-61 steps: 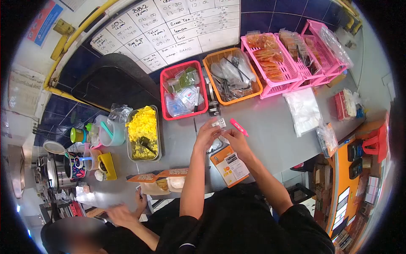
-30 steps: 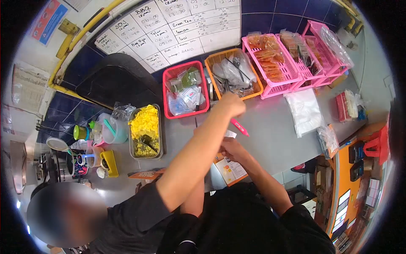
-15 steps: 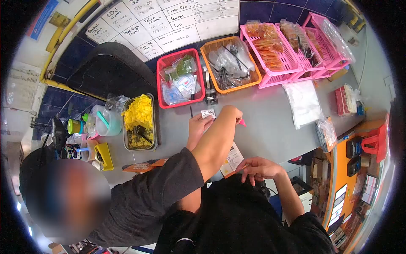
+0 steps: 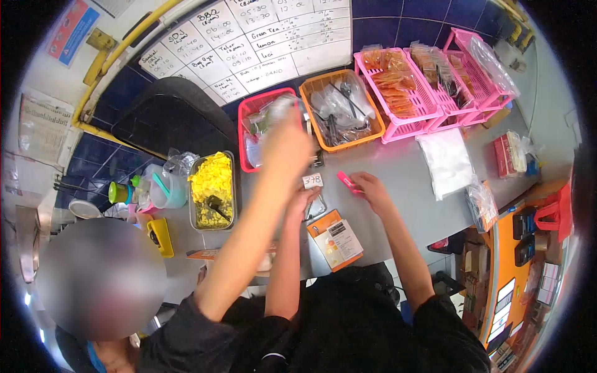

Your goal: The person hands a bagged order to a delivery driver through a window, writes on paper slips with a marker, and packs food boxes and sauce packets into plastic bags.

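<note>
Between the fingers of my left hand (image 4: 301, 204) is a small white label (image 4: 313, 181) with "378" written on it. My right hand (image 4: 368, 188) has its fingers closed on a pink marker (image 4: 348, 181) at the middle of the counter. An orange card with a printed receipt (image 4: 344, 240) lies below, between my forearms. A co-worker's blurred hand (image 4: 289, 146) reaches over my left forearm in front of the red basket (image 4: 241, 149), with something whitish at its fingertips that I cannot make out.
The co-worker leans in from the left. A tub of yellow food (image 4: 233, 205) stands on the metal counter (image 4: 404, 205). At the back are an orange basket (image 4: 342, 148) and pink racks (image 4: 404, 127); white plastic bags (image 4: 446, 165) lie at the right.
My right hand has moved from near the counter's front edge up to the marker. The co-worker's hand has shifted from beside the marker leftward to the red basket. The label stays in my left hand.
</note>
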The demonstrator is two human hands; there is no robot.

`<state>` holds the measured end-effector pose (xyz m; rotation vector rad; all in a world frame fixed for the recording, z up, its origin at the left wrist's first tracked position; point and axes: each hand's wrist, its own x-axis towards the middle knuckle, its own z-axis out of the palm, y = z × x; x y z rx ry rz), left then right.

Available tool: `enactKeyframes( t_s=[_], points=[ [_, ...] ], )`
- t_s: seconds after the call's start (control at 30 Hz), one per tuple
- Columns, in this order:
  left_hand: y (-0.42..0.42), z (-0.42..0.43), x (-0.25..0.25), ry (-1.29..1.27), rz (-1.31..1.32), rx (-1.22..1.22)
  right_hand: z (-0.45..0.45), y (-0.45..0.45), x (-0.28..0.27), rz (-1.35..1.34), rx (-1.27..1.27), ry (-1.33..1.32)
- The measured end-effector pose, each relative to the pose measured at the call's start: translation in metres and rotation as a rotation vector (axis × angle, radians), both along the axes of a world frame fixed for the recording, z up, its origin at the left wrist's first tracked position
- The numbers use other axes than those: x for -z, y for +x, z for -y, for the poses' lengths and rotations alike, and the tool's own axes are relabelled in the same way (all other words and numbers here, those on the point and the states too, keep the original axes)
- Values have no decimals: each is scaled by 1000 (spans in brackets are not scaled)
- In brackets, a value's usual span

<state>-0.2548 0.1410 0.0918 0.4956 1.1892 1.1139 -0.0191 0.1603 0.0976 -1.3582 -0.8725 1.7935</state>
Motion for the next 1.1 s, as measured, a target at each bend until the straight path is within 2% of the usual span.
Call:
enactKeyframes(
  t_s=[0.03, 0.23, 0.3, 0.33, 0.43, 0.6, 0.63, 0.67, 0.73, 0.77, 0.83, 0.93, 1.03, 1.1],
  points=[
    [-3, 1, 13, -94, -33, -13, -17, -21, 20, 52, -50, -8],
    [3, 3, 26, -56, 20, -49, -81, -105, 74, 159, -159, -49],
    [5, 2, 28, -61, -5, -62, -78, -117, 85, 96, -13, 72],
    [5, 3, 30, -68, -31, -69, -77, -120, 90, 100, -24, 71],
    [7, 2, 34, -71, -16, -111, -71, -125, 89, 211, 64, 182],
    [4, -1, 38, -11, 30, -95, -70, -124, 77, 553, 38, 323],
    [4, -1, 36, -30, -36, -59, -68, -125, 79, 759, 38, 410],
    [5, 0, 35, -50, -102, -20, -64, -121, 92, 766, 58, 410],
    [8, -3, 33, -39, -111, -18, -67, -114, 104, 420, 73, 297],
    [8, -2, 24, -29, -182, -31, -61, -111, 74, 118, 139, 177],
    [6, 14, 11, 39, -258, 27, -59, -89, 58, -71, 86, 132],
    [34, 12, -39, 169, -253, 293, -24, -32, -14, -16, 139, 173],
    [99, 14, -70, 137, -98, 345, 13, 50, -62, -13, 212, 225],
    [140, 26, -80, 222, -186, 456, 36, 90, -81, -33, 231, 295]
  ],
)
